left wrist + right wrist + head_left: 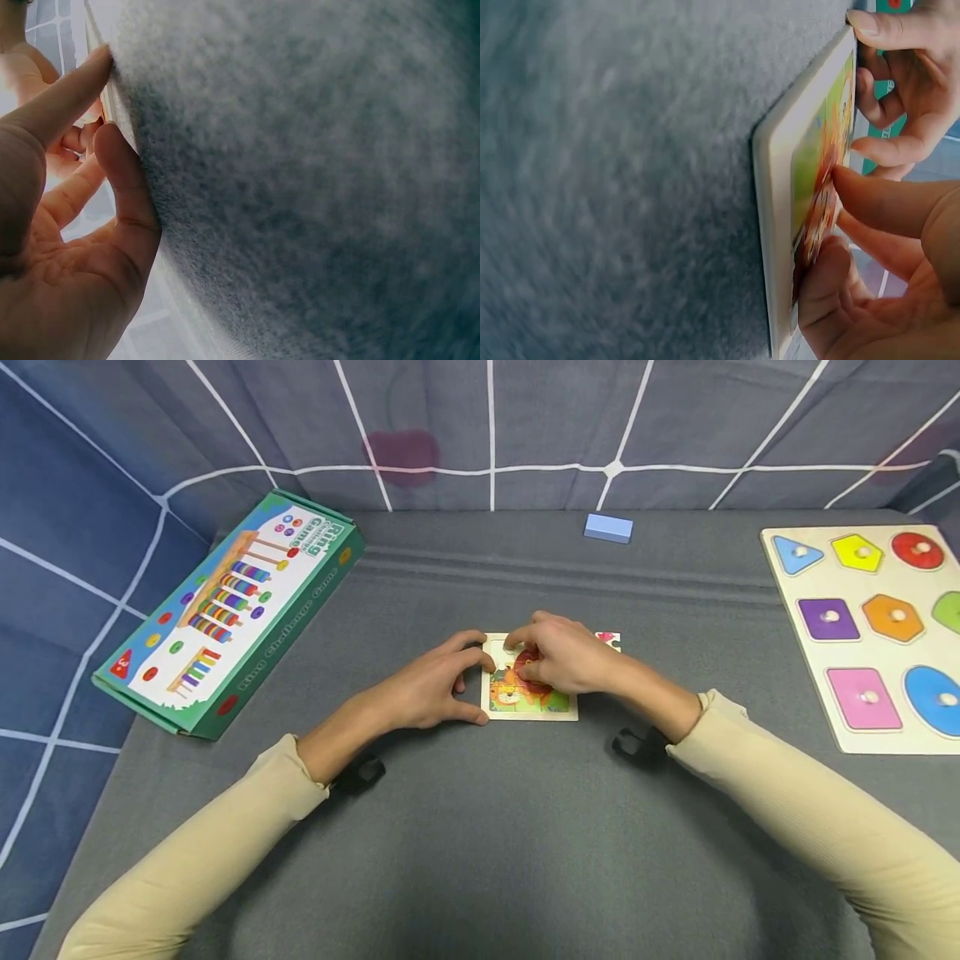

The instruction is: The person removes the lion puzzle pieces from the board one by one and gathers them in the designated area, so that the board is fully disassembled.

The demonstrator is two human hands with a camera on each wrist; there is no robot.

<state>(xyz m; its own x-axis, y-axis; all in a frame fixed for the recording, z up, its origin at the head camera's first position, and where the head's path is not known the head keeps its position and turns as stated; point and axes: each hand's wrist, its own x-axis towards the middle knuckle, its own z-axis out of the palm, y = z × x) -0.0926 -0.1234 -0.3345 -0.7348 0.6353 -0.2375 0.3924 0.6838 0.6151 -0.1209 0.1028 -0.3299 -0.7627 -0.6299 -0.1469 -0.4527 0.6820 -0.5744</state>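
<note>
Lying under the right hand (pixel 564 652), grip unclear, the lion jigsaw (pixel 510 697) is looking partly assembled, the left hand (pixel 431 687) spread wide along its left edge, one piece (pixel 609 639) seemingly remaining at its right.

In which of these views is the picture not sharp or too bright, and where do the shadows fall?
Head view: mostly sharp, with soft shadows on the table beside both sleeves; left wrist view: table surface blurred, background washed out behind the left hand; right wrist view: table surface blurred again, puzzle clearer but steeply foreshortened.
</note>
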